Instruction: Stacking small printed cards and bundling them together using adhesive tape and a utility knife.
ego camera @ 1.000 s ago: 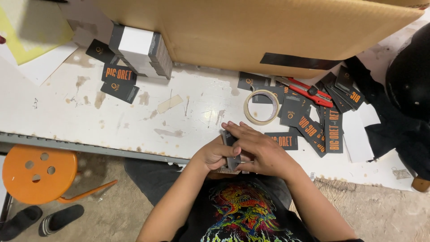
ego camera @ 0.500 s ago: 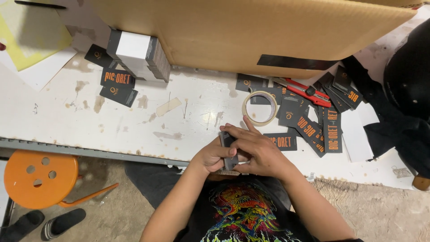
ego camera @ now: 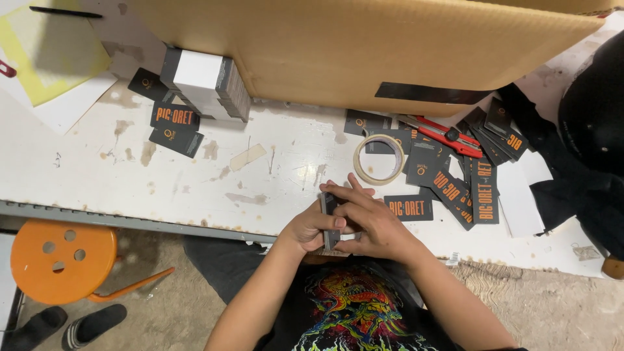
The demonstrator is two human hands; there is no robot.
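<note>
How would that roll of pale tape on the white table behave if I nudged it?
The pale ring-shaped tape roll lies flat, so it would probably slide rather than roll. It looks thin and hollow, likely light. Stood on edge, it could roll towards the scattered black cards.

Matt card tags (ego camera: 407,207), scuffed painted tabletop (ego camera: 91,175)

We see black-and-orange card labels (ego camera: 455,185) scattered right of the tape roll (ego camera: 378,159), a black-white box (ego camera: 207,81) far left.

Both hands (ego camera: 351,224) around a dark card stack (ego camera: 329,221) — tape roll (ego camera: 379,159) nearby
</note>
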